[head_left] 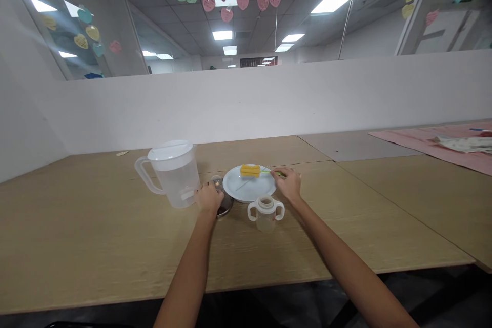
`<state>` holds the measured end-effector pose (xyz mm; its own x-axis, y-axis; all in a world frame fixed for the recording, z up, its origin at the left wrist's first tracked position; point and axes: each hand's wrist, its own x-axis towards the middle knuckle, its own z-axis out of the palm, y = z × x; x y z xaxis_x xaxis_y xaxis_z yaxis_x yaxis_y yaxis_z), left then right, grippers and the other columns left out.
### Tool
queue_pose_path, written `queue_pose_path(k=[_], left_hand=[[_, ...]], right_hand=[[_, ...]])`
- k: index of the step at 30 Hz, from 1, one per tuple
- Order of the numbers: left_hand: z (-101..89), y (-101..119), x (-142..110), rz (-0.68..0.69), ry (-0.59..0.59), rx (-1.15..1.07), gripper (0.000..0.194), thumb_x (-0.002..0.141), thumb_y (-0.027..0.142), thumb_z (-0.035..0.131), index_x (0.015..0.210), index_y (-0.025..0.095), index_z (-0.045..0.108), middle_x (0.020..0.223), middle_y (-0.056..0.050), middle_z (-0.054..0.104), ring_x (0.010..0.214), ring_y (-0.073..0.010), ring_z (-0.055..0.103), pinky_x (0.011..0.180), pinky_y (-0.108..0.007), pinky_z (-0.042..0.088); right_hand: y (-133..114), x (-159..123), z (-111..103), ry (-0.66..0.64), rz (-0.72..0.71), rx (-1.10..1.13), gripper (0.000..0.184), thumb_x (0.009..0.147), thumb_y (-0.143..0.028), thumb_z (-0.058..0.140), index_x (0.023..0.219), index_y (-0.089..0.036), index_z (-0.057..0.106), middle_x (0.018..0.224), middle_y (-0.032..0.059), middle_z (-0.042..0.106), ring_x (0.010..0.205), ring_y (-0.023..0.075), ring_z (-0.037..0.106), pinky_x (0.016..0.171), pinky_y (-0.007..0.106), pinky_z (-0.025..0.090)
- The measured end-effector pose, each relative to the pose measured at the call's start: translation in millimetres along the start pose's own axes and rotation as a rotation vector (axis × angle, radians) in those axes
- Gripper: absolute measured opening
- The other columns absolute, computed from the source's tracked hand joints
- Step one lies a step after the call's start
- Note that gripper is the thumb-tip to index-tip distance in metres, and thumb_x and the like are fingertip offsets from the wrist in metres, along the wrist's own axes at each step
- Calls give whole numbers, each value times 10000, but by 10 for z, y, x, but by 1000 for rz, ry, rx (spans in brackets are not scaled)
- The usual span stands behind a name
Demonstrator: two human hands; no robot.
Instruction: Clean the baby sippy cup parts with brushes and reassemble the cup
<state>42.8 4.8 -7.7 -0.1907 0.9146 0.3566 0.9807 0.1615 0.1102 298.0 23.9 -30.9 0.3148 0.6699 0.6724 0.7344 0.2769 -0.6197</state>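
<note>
My left hand (208, 197) is closed over a clear round lid or small dish (222, 205) on the wooden table, right beside a frosted plastic pitcher (172, 173) with a white lid. My right hand (287, 183) pinches the green handle of a thin bottle brush whose yellow sponge head (250, 170) lies on a white plate (246, 187). A small clear two-handled baby cup (266, 211) stands upright just in front of the plate, between my two hands.
A white partition wall runs along the table's far edge. At the far right lies a pink cloth (438, 141) with a patterned item on it. The table's front edge is close below my forearms.
</note>
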Motion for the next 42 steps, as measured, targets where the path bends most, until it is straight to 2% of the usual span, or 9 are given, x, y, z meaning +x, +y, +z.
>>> queue_pose_path(k=[7, 12, 14, 19, 22, 26, 31, 38, 42], left_hand=[[20, -26, 16, 19, 52, 6, 314, 790, 244, 405, 982, 120, 619, 980, -165, 634, 1001, -298, 563, 818, -397, 392], [-94, 13, -54, 120, 216, -140, 290, 819, 257, 389, 996, 161, 598, 1024, -128, 615, 1003, -268, 539, 855, -380, 378], [-147, 59, -124, 295, 268, -282, 299, 850, 284, 355, 996, 182, 596, 1012, -105, 624, 987, -239, 542, 887, -365, 366], [-146, 329, -383, 930, 338, -654, 489, 827, 490, 358, 1122, 153, 555, 905, -100, 641, 869, -237, 571, 827, -391, 403], [-94, 529, -546, 1080, 306, -701, 565, 805, 534, 407, 1194, 139, 513, 895, -110, 643, 840, -244, 581, 789, -399, 425], [-44, 660, -702, 1079, 326, -759, 644, 797, 540, 477, 1283, 120, 425, 950, -128, 641, 877, -243, 596, 802, -384, 464], [-44, 616, -711, 997, 491, -932, 737, 775, 554, 521, 1346, 125, 339, 941, -109, 643, 827, -218, 624, 765, -329, 512], [-165, 457, -443, 373, 591, -1115, 760, 763, 598, 502, 1333, 119, 345, 1013, -113, 621, 909, -222, 627, 804, -327, 513], [-184, 389, -280, 183, 676, -1103, 683, 763, 532, 570, 1279, 112, 415, 1093, -141, 606, 1013, -232, 601, 864, -325, 489]], right_hand=[[-3, 3, -6, 7, -3, -4, 343, 768, -462, 489, 752, -209, 721, 804, 58, 712, 825, 228, 564, 794, 350, 351], [-8, 3, -6, 8, 6, 10, 337, 764, -460, 495, 754, -210, 720, 821, 59, 713, 836, 230, 568, 801, 354, 347], [-17, 3, -11, 9, 12, 9, 339, 768, -460, 490, 753, -212, 721, 826, 61, 713, 840, 232, 568, 810, 362, 342], [-50, 0, -25, 17, 27, -15, 341, 781, -452, 473, 743, -217, 717, 827, 62, 710, 857, 239, 563, 839, 392, 324], [-47, 4, -23, 15, 42, -32, 335, 783, -447, 475, 747, -221, 719, 814, 60, 708, 860, 239, 559, 850, 397, 324], [-20, 12, -16, 8, 46, -51, 339, 779, -451, 474, 759, -222, 724, 813, 56, 710, 861, 238, 560, 847, 387, 330], [-15, 15, -27, 18, 49, -46, 343, 772, -452, 467, 759, -220, 720, 833, 60, 714, 871, 250, 563, 845, 396, 322], [-12, 16, -36, 47, 67, -4, 344, 764, -436, 462, 741, -208, 718, 833, 69, 714, 862, 248, 565, 822, 384, 338], [-8, 18, -50, 50, 90, 0, 324, 759, -420, 474, 740, -213, 722, 839, 70, 715, 860, 250, 566, 821, 389, 348]])
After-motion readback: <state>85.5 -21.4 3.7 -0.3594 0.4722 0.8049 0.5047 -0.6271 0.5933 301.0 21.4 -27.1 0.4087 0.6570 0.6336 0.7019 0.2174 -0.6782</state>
